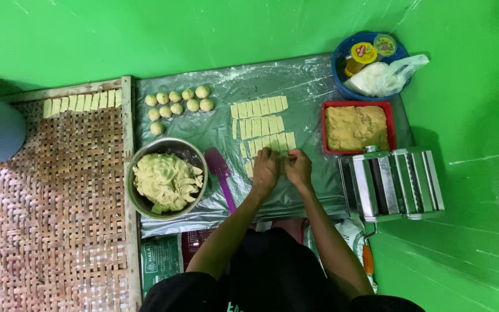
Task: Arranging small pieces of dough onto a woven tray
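Hands: your left hand point(265, 169) and right hand point(299, 167) are down side by side, almost touching, fingers bent over the dough.
Grip: both hands press on the near end of the dough strips point(261, 124); you cannot tell if the fingers pinch one piece.
Dough strips: pale yellow little rectangles in rows on the plastic sheet point(313, 81), right in front of you.
Dough balls: small round balls point(175, 103) sit in a bunch at the far left of the sheet.
Bowl: a metal bowl point(167, 178) full of pale dough scraps is just left of your left arm.
Scraper: a purple scraper point(220, 173) lies between the bowl and your left hand.
Red tray: a red tray point(357, 126) with a slab of dough is to the right of the strips.
Machine: a shiny metal pasta roller point(393, 184) stands near your right hand.
Blue bowl: a blue bowl point(371, 63) with a white bag and small tubs is at the far right.
Mat: a woven tray point(47, 196) on your left has one row of strips along its far edge.
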